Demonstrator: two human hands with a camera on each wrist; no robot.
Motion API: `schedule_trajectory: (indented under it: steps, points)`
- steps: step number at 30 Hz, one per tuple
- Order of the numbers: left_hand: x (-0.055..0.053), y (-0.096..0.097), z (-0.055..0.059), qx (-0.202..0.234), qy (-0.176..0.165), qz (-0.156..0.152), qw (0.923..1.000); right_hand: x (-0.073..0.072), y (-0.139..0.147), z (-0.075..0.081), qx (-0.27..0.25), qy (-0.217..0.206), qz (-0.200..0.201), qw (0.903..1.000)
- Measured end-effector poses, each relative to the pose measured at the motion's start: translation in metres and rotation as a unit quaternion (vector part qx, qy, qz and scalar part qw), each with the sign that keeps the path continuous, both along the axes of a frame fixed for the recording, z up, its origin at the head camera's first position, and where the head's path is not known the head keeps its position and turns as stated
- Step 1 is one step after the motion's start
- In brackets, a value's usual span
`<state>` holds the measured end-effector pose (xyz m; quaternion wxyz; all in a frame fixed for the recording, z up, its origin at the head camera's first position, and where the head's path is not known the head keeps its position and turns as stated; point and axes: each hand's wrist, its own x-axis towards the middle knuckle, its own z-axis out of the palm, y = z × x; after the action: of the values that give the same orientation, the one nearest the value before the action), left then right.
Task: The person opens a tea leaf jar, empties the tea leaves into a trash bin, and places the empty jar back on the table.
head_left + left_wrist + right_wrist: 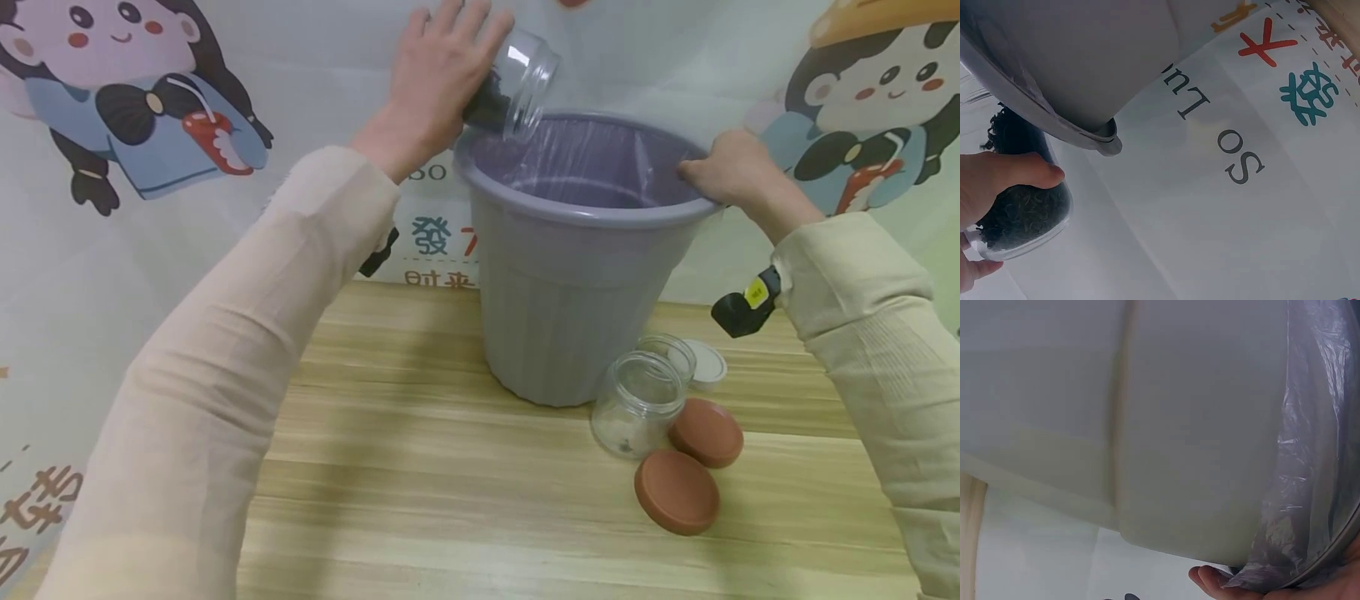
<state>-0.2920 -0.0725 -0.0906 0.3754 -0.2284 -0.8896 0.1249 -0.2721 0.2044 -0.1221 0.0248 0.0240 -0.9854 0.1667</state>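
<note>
My left hand (442, 75) grips a clear glass jar (531, 79) from above, tipped on its side with its mouth over the left rim of a grey-purple plastic bin (562, 308). Dark, curly dried leaves (1025, 212) fill much of the jar in the left wrist view, the thumb lying across the glass. My right hand (738, 171) holds the bin's rim at the right, thumb over the edge. A thin plastic liner (1285, 506) hangs over that rim in the right wrist view, the fingers around it. The bin's bottom is hidden.
At the bin's lower right stand two open glass jars, one in front (633, 417) and one behind (681, 354). A white lid (707, 364) and two reddish-brown lids, one at the back (707, 432) and one nearer (677, 492), lie on the wooden table (420, 467). A printed cloth (315, 75) hangs behind.
</note>
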Motion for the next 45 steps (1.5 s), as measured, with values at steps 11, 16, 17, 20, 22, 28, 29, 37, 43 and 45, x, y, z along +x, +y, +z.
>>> schedule_trajectory:
  steps: [11,16,17,20,22,28,29,37,43,45]
  points:
    - [-0.004,0.012,0.004,-0.080,0.055,-0.010,0.9952,0.001,0.000,0.000,0.017,0.028,0.004,0.9995]
    - [-0.004,0.015,0.007,-0.116,0.065,-0.013,0.9910,0.001,0.000,0.001,0.024,0.028,0.001,0.9993]
    - [-0.004,0.015,0.008,-0.123,0.068,-0.014,0.9900,0.001,0.000,0.001,0.024,0.026,0.000,0.9994]
    - [-0.004,0.017,0.008,-0.144,0.084,-0.015,0.9859,0.000,0.000,0.002,0.022,0.023,-0.004,0.9995]
    - [-0.004,0.019,0.008,-0.161,0.105,-0.008,0.9813,0.000,0.000,0.002,0.023,0.021,-0.006,0.9995]
    - [-0.005,0.024,0.008,-0.190,0.147,-0.005,0.9706,-0.001,0.000,0.001,0.025,0.024,-0.003,0.9994]
    - [-0.005,0.025,0.008,-0.193,0.146,-0.007,0.9702,-0.002,0.000,0.001,0.025,0.024,-0.003,0.9994]
    - [-0.005,0.032,0.014,-0.212,0.141,-0.012,0.9668,-0.003,0.000,0.001,0.025,0.019,-0.004,0.9995]
    - [-0.004,0.035,0.017,-0.230,0.126,-0.011,0.9650,-0.002,0.000,0.002,0.025,0.025,-0.002,0.9994]
    - [-0.004,0.035,0.017,-0.236,0.126,-0.016,0.9634,-0.001,0.000,0.002,0.026,0.025,-0.001,0.9994]
